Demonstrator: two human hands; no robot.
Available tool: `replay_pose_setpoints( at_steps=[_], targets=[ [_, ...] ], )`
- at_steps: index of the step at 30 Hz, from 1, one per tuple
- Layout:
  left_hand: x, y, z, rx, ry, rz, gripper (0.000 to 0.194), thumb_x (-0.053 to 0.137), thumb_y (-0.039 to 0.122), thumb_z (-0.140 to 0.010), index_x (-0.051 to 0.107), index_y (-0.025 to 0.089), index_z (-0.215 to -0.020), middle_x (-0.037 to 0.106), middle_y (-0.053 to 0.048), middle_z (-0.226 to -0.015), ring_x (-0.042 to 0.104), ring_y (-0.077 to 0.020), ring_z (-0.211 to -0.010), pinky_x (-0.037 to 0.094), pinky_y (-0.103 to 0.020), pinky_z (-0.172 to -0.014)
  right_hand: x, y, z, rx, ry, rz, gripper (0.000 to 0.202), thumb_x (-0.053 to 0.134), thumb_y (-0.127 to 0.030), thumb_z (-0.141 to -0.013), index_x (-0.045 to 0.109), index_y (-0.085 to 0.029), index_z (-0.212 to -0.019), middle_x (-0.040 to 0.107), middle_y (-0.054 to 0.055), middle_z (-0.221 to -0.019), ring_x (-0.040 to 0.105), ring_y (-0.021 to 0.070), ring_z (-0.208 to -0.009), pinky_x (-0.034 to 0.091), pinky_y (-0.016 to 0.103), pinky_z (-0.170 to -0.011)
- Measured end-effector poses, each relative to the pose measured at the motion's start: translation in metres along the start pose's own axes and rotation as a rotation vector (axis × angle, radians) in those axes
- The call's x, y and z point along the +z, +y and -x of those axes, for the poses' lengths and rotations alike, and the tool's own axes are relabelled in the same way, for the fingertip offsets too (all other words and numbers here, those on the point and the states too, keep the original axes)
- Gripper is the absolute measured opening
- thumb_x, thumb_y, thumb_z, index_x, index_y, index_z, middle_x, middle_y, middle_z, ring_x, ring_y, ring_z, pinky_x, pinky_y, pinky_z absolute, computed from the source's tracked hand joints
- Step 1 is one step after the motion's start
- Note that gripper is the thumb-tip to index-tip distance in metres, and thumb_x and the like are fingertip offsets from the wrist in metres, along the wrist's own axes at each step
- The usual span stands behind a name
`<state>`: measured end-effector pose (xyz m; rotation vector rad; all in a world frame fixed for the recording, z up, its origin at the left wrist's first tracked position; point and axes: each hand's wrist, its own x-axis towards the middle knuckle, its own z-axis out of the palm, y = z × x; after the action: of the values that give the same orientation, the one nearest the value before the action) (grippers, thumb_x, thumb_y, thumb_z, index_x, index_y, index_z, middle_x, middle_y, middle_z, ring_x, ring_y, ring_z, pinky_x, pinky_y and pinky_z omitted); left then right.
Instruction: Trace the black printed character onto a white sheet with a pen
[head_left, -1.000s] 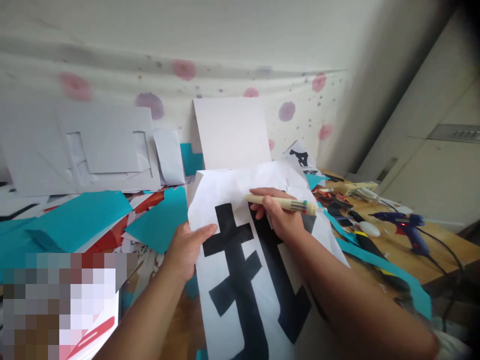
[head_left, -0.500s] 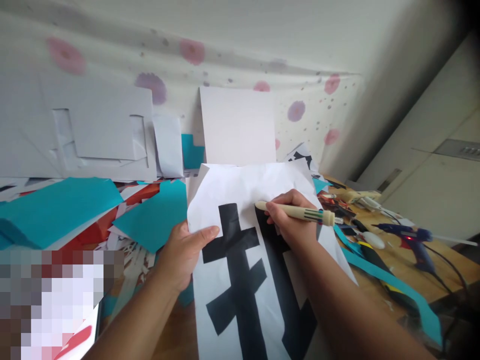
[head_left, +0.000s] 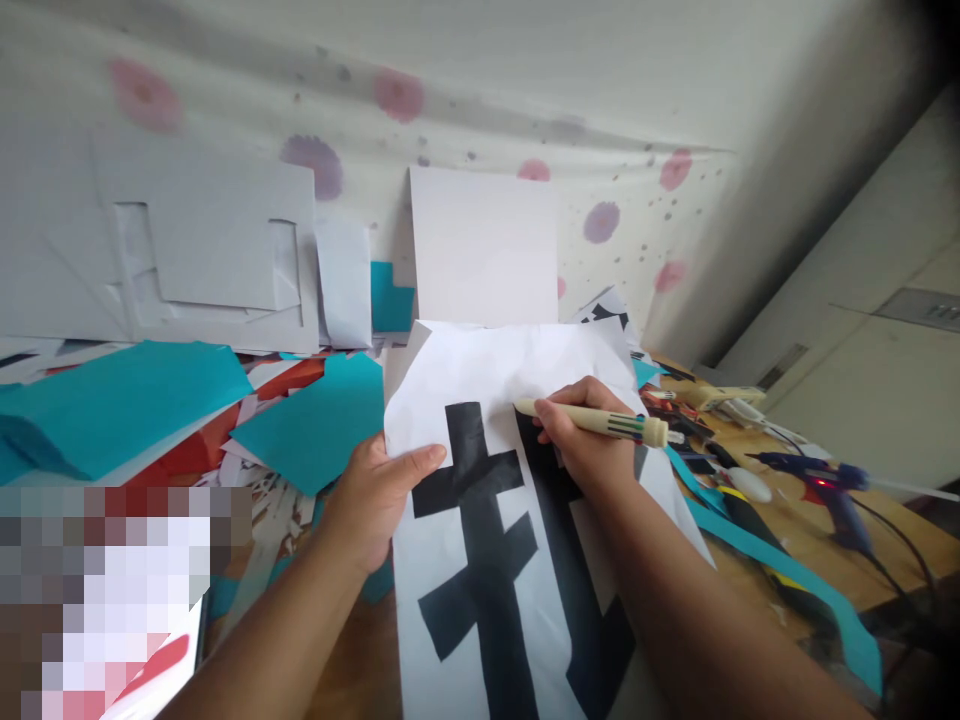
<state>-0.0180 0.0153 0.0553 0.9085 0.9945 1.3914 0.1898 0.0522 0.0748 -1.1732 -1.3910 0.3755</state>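
The left hand [head_left: 379,500] pinches the paper's [head_left: 510,375] left edge; the right hand's [head_left: 589,440] fingers pinch 1 pen [head_left: 600,420], tip at a black shape [head_left: 551,480].

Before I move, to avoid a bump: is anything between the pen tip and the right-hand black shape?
Nothing visible: the pen in the right hand points at the black shape's top corner; the left hand grips the paper's edge.
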Motion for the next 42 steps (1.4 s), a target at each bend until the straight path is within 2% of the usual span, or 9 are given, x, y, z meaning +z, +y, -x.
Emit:
replay_pose_setpoints(
  at_steps=[4,9,16,20,23,28,35,38,42],
  targets=[
    [0.000,0.000,0.000,-0.003,-0.010,0.010,0.058,0.087,0.034,-0.060,0.073,0.018,-0.114,0.078,-0.009,-0.100,0.068,-0.0347,-0.107,0.054,-0.042,-0.092,0.001,-0.001,0.000,-0.017,0.018,0.018,0.022,0.075,-0.038,-0.067,0.061,-0.022,-0.064,0.065,0.000,-0.056,0.061,0.0174,-0.052,0.047,0.029,-0.050],
    [0.001,0.000,0.000,-0.003,-0.001,-0.001,0.052,0.087,0.035,-0.060,0.075,0.016,-0.106,0.078,-0.011,-0.101,0.069,-0.0358,-0.105,0.055,-0.041,-0.088,0.001,0.002,0.000,-0.004,-0.006,-0.015,0.020,0.073,-0.033,-0.067,0.058,-0.022,-0.061,0.064,-0.001,-0.055,0.057,0.0154,-0.049,0.044,0.026,-0.045],
    [0.002,0.001,0.001,-0.005,0.017,0.016,0.061,0.088,0.034,-0.058,0.073,0.016,-0.113,0.078,-0.010,-0.100,0.070,-0.0342,-0.102,0.055,-0.040,-0.087,0.000,0.000,0.001,-0.012,0.009,-0.007,0.021,0.072,-0.034,-0.067,0.056,-0.022,-0.060,0.062,-0.001,-0.054,0.056,0.0147,-0.049,0.042,0.025,-0.043],
    [0.003,0.001,0.000,0.003,0.016,0.012,0.058,0.087,0.034,-0.058,0.073,0.015,-0.111,0.078,-0.010,-0.097,0.072,-0.0329,-0.094,0.056,-0.041,-0.085,-0.001,0.006,0.001,-0.055,-0.048,-0.068,0.023,0.071,-0.034,-0.069,0.054,-0.022,-0.059,0.059,-0.003,-0.052,0.051,0.0122,-0.045,0.038,0.023,-0.039],
    [0.003,0.001,0.000,0.004,0.020,0.021,0.051,0.088,0.033,-0.057,0.075,0.016,-0.104,0.078,-0.010,-0.094,0.072,-0.0331,-0.094,0.056,-0.040,-0.084,-0.002,0.010,0.001,-0.082,-0.057,-0.090,0.023,0.070,-0.034,-0.071,0.054,-0.022,-0.060,0.057,-0.003,-0.052,0.050,0.0118,-0.045,0.038,0.023,-0.040],
    [0.003,0.002,0.000,0.019,0.020,0.040,0.038,0.090,0.031,-0.055,0.075,0.017,-0.087,0.078,-0.010,-0.101,0.068,-0.0360,-0.107,0.057,-0.040,-0.085,-0.002,0.008,0.002,-0.090,-0.073,-0.109,0.024,0.069,-0.031,-0.071,0.052,-0.022,-0.058,0.057,-0.003,-0.054,0.051,0.0123,-0.047,0.040,0.025,-0.043],
    [0.003,0.001,0.000,0.004,0.021,0.026,0.055,0.089,0.034,-0.054,0.075,0.016,-0.104,0.076,-0.013,-0.108,0.068,-0.0381,-0.108,0.057,-0.044,-0.087,-0.003,0.008,0.003,-0.084,-0.074,-0.126,0.024,0.069,-0.032,-0.071,0.051,-0.023,-0.058,0.056,-0.003,-0.053,0.049,0.0117,-0.045,0.040,0.025,-0.042],
    [0.002,0.000,-0.001,-0.001,0.031,0.017,0.060,0.089,0.035,-0.054,0.073,0.016,-0.109,0.075,-0.013,-0.113,0.067,-0.0376,-0.108,0.056,-0.044,-0.089,-0.003,0.008,0.004,-0.118,-0.086,-0.136,0.023,0.068,-0.030,-0.071,0.050,-0.024,-0.057,0.057,-0.003,-0.053,0.054,0.0137,-0.049,0.048,0.029,-0.050],
    [0.003,0.000,-0.002,-0.025,0.036,0.024,0.057,0.089,0.034,-0.055,0.074,0.017,-0.106,0.075,-0.012,-0.114,0.066,-0.0372,-0.111,0.055,-0.042,-0.089,-0.002,0.007,0.004,-0.162,-0.123,-0.216,0.023,0.067,-0.025,-0.071,0.049,-0.025,-0.055,0.054,-0.005,-0.049,0.058,0.0161,-0.053,0.056,0.037,-0.065]
  ],
)
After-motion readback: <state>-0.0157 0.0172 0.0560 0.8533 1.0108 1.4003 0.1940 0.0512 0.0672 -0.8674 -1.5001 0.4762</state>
